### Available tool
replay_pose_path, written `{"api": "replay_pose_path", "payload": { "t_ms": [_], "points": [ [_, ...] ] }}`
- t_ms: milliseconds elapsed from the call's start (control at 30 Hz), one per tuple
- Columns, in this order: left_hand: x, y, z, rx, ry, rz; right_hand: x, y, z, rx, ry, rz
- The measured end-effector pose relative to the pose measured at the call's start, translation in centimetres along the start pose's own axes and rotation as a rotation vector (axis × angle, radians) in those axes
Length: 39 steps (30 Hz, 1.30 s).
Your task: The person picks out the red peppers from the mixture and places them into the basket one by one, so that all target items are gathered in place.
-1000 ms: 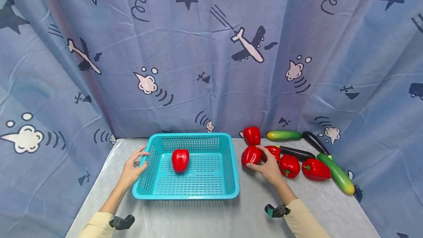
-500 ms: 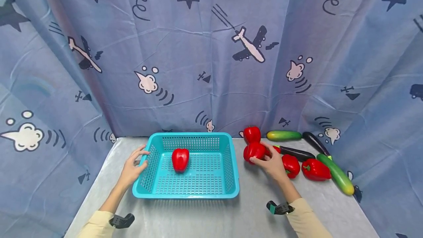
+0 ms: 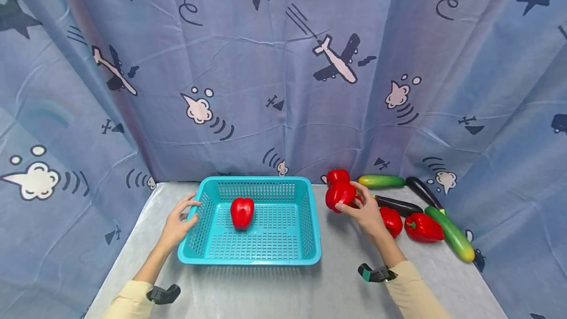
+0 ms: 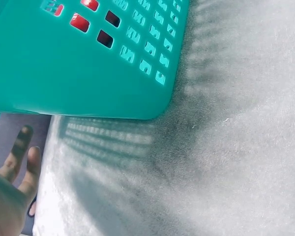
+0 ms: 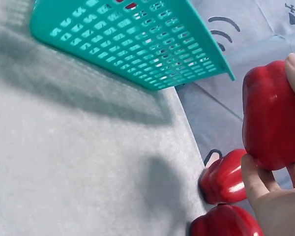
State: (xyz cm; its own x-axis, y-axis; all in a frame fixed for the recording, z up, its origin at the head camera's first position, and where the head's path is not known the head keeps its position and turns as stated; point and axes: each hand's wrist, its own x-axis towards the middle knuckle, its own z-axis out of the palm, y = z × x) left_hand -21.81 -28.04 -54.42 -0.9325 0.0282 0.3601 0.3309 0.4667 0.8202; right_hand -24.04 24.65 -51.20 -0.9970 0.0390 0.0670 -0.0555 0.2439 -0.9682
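My right hand pinches a red bell pepper between thumb and fingers. In the right wrist view this bell pepper is lifted above the table, its shadow below. Behind it, another red bell pepper lies near the curtain. Beside the left rim of a turquoise basket is my left hand, fingertips at the rim. The left wrist view shows some of that hand's fingers extended and loosely spread. One red bell pepper lies inside the basket, left of its middle.
Right of my right hand lie more red bell peppers, two eggplants and two cucumbers, one at the back, one at the right edge. A patterned blue curtain borders the grey table.
My right hand has raised the bell pepper off the table and moved slightly right and back with it. My left hand and the basket stay in place.
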Motion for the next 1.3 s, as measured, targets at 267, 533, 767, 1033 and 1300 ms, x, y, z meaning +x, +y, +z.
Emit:
{"api": "replay_pose_path", "payload": {
  "t_ms": [267, 533, 767, 1033, 1300],
  "points": [
    [0.1, 0.0, 0.0, 0.008, -0.003, -0.01, 0.9, -1.4, 0.5, 0.06, -0.035, 0.026],
    [0.0, 0.0, 0.1, 0.002, -0.005, -0.012, 1.5, -3.5, 1.6, 0.122, -0.101, 0.015],
    [0.2, -0.2, 0.2, 0.011, -0.003, -0.02, 1.8, -5.0, 3.0, 0.159, -0.166, -0.003],
    [-0.1, 2.5, 0.0, 0.013, 0.01, 0.017, 2.4, -5.9, 5.0, 0.209, -0.23, -0.04],
    [-0.3, 4.1, -0.2, 0.005, 0.005, 0.007, 2.5, -6.2, 6.7, 0.201, -0.254, -0.037]
  ]
}}
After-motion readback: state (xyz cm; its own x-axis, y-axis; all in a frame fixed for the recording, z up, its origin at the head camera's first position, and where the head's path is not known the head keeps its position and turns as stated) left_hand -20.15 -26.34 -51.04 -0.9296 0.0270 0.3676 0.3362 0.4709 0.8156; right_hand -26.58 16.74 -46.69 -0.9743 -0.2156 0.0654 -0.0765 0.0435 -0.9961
